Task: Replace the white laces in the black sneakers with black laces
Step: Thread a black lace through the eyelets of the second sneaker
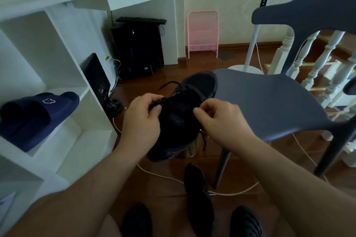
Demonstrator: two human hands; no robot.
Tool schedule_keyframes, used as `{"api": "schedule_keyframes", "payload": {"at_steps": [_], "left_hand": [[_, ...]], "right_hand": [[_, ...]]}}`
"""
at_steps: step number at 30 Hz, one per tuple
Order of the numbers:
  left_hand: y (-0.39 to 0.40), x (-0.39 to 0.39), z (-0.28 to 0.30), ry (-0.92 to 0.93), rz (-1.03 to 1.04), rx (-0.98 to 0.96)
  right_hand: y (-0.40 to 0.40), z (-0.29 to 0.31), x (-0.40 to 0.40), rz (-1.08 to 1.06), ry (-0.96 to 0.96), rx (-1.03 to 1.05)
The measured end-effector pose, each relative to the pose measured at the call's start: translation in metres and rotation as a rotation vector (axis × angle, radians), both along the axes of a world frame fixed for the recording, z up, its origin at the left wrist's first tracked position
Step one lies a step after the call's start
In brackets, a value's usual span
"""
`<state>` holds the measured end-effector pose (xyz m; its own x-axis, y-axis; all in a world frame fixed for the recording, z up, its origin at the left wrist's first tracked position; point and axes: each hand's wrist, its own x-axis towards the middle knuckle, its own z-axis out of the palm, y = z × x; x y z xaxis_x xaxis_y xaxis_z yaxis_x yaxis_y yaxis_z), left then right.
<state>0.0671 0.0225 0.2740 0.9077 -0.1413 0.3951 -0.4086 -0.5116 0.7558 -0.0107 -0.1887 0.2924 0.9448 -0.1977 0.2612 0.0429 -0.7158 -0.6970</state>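
Head view, looking down: black sneaker (179, 119) held up at frame centre, toe pointing away toward the grey chair (269, 102) on the right. Left hand (142, 119) grips the sneaker's left side, thumb and fingers curled around the upper and pinching a strand of black lace (173, 90) there. Right hand (221, 121) sits on the sneaker's right side, fingers curled, thumb and forefinger pinched together at the eyelet area; whether lace is between them cannot be told, all too dark. Lace loops stick out over the tongue and one end dangles below the right hand. Second black sneaker (198, 194) lies on the wooden floor (167, 188) at lower centre, a pale cable (163, 177) running under it. White shelf unit (57, 75) fills the left of the frame, a navy slipper (38, 115) in one cubby. Pink rack (203, 33) stands against the wall at upper centre.
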Motion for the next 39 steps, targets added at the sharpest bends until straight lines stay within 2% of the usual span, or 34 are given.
{"api": "schedule_keyframes", "payload": {"at_steps": [3,8,12,14,16,19,23,28,32,36,39], "left_hand": [[-0.004,-0.004,-0.002,-0.007,0.015,0.023],[-0.007,-0.009,-0.002,-0.019,0.026,-0.014],[-0.014,-0.015,0.0,0.022,-0.091,-0.078],[-0.018,-0.018,0.002,0.147,-0.156,-0.075],[-0.024,-0.023,0.005,0.383,-0.244,-0.097],[-0.038,-0.032,0.006,0.833,-0.364,-0.346],[-0.044,-0.032,0.005,1.119,-0.234,-0.626],[-0.043,-0.023,0.008,1.218,-0.067,-0.808],[-0.042,-0.022,0.01,1.228,-0.009,-0.846],[-0.037,-0.016,0.01,1.221,0.024,-0.872],[-0.033,-0.012,0.012,1.28,0.013,-0.853]], "right_hand": [[0.002,-0.001,0.003,-0.102,-0.038,-0.137],[0.001,0.002,0.007,-0.066,0.195,-0.172],[-0.006,0.0,0.009,-0.142,0.087,-0.141],[-0.014,0.001,0.011,-0.212,-0.01,-0.1],[-0.021,0.002,0.011,-0.236,-0.09,-0.058],[-0.025,0.001,0.01,-0.202,-0.226,-0.1],[-0.021,-0.002,0.008,-0.167,-0.329,-0.118],[-0.012,-0.001,0.008,-0.156,-0.382,-0.15],[-0.008,0.003,0.007,-0.11,-0.446,-0.177],[-0.007,0.004,0.009,-0.184,-0.356,-0.133],[-0.007,0.001,0.007,-0.177,-0.383,-0.088]]}}
